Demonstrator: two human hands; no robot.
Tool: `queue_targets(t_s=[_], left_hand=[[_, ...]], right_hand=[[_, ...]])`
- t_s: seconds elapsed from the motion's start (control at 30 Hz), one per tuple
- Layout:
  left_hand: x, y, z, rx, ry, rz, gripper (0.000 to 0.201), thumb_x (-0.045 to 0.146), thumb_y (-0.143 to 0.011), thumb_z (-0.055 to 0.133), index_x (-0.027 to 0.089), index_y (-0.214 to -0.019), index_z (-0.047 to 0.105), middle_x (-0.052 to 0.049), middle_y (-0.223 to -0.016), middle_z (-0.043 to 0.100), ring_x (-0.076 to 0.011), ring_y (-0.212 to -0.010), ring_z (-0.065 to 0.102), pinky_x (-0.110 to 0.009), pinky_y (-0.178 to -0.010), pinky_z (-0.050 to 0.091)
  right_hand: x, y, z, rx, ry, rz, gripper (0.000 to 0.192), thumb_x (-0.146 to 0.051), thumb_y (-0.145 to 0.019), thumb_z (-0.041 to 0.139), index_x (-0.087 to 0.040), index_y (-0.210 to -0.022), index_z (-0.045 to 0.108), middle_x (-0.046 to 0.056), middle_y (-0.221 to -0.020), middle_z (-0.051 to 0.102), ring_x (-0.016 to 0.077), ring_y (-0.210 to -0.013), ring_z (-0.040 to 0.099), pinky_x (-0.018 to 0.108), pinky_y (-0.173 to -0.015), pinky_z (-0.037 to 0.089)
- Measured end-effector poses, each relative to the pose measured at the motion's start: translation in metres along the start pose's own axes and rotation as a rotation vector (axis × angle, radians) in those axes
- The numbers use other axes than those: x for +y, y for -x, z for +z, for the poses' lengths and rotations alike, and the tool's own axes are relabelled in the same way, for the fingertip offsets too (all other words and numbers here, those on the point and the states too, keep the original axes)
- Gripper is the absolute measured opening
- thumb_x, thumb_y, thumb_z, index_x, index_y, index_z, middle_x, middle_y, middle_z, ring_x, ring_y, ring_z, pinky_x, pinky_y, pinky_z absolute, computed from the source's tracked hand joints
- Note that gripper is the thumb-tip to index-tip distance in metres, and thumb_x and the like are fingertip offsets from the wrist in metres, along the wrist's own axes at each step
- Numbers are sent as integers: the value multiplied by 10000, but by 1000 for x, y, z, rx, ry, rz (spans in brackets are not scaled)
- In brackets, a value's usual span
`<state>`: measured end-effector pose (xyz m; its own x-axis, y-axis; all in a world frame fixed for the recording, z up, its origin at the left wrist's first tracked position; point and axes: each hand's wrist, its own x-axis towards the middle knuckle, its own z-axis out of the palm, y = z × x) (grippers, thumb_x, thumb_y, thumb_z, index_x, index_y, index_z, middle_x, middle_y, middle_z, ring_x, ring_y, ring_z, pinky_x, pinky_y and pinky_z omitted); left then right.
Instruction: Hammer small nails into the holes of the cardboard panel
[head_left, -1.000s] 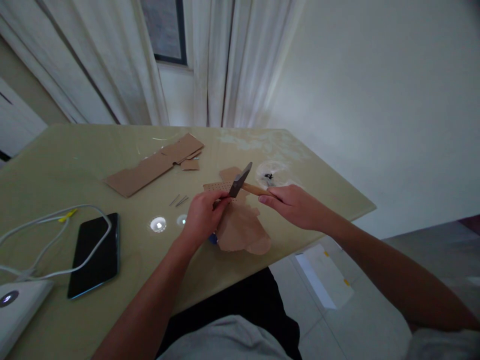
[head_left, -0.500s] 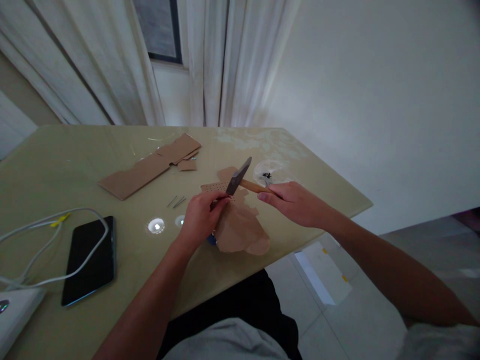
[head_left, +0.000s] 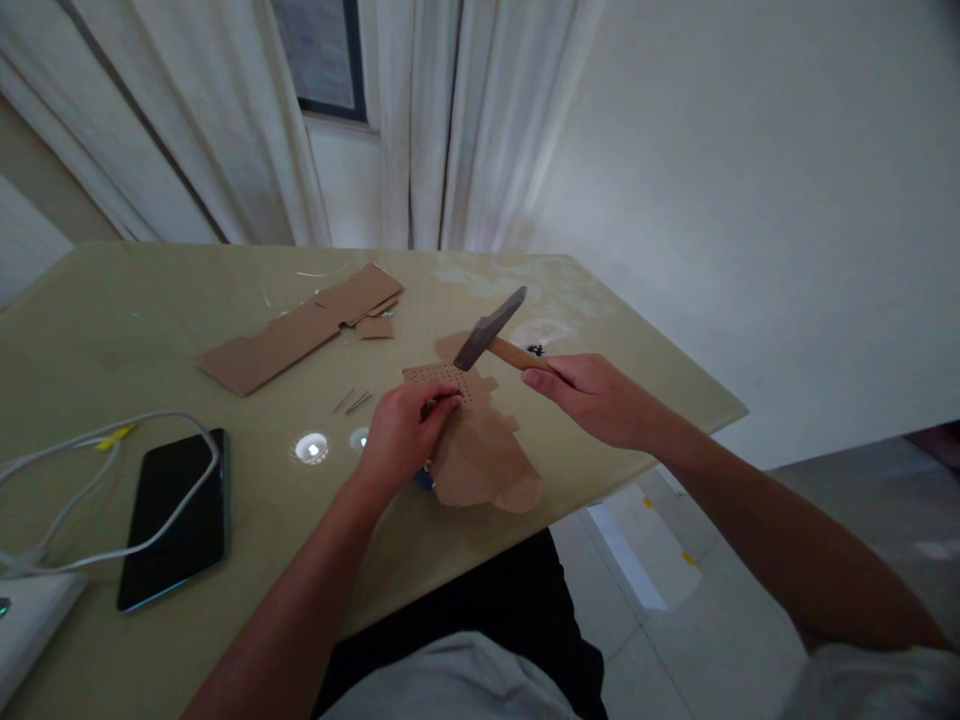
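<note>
My right hand (head_left: 596,400) is wrapped round the wooden handle of a hammer (head_left: 491,328). The dark steel head hangs tilted above the fingertips of my left hand (head_left: 400,428). Those fingers are pinched together over a brown cardboard piece (head_left: 484,455), and whatever small thing they grip is hidden. Rows of small holes run through the cardboard just beyond the left fingers. A bit of a blue object (head_left: 424,479) shows under the cardboard by my left wrist.
A long cardboard strip (head_left: 300,337) with torn scraps lies at the back left. Several thin nails (head_left: 358,403) rest left of my hand. Small black bits (head_left: 535,350) sit on clear plastic behind the right hand. A black phone (head_left: 176,520) and white cable (head_left: 169,415) occupy the table's left.
The hammer has lifted away from my left fingers, up and slightly right, with my right hand. My left hand has stayed pinched at the same spot on the cardboard.
</note>
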<state>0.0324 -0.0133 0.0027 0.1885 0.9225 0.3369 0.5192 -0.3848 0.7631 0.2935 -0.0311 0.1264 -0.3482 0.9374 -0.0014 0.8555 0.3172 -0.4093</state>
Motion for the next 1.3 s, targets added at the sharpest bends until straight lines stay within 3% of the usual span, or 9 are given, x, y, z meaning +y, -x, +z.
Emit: queue_targets(t_s=[0.17, 0.37, 0.53, 0.73, 0.93, 1.13, 1.3], left_hand=[[-1, 0, 1, -9, -15, -1, 166, 286, -1028, 741, 248, -1057, 900, -58, -983, 882, -265, -872, 804, -389, -885, 617], [-3, 0, 2, 11, 14, 18, 159, 272, -1020, 754, 258, -1066, 905, -56, -1037, 893, -258, -885, 812, -385, -904, 625], [-5, 1, 2, -2, 7, 23, 157, 286, -1028, 749, 266, -1053, 903, -51, -1007, 890, -261, -883, 813, -385, -893, 628], [-7, 0, 4, 0, 15, 23, 155, 275, -1018, 752, 261, -1071, 897, -57, -1018, 887, -261, -913, 815, -388, -916, 629], [-5, 1, 2, -17, 4, 51, 154, 263, -1019, 726, 257, -1020, 880, -52, -1005, 878, -272, -941, 802, -397, -909, 614], [-4, 2, 1, -10, 34, 64, 161, 310, -1027, 729, 256, -1059, 878, -70, -1094, 853, -267, -996, 791, -407, -958, 614], [-2, 1, 0, -33, 32, 45, 165, 317, -1008, 730, 236, -964, 867, -91, -1141, 809, -265, -1002, 778, -421, -983, 625]], right_hand=[[-2, 0, 5, -98, 66, -9, 606, -661, -1150, 446, -233, -729, 534, 2, -681, 572, 168, -676, 535, 340, -682, 297], [2, 1, 4, -33, 29, 9, 633, -709, -1144, 420, -233, -743, 533, -6, -678, 559, 165, -670, 540, 336, -675, 301], [4, -1, 7, -98, 58, -4, 595, -641, -1155, 450, -231, -731, 531, 5, -695, 587, 166, -683, 544, 338, -683, 309], [2, 0, 4, -48, 13, 6, 609, -680, -1146, 427, -231, -752, 545, -10, -682, 557, 163, -667, 543, 332, -683, 309], [-1, 0, 6, -150, 83, 27, 578, -630, -1153, 461, -235, -734, 512, 4, -693, 574, 178, -680, 546, 340, -685, 299], [2, 1, 6, -73, 57, 18, 617, -671, -1159, 418, -235, -731, 503, -1, -692, 566, 170, -677, 542, 335, -687, 305], [0, 0, 11, -159, 94, 38, 548, -580, -1160, 487, -229, -741, 527, 3, -690, 581, 171, -672, 546, 341, -674, 287]])
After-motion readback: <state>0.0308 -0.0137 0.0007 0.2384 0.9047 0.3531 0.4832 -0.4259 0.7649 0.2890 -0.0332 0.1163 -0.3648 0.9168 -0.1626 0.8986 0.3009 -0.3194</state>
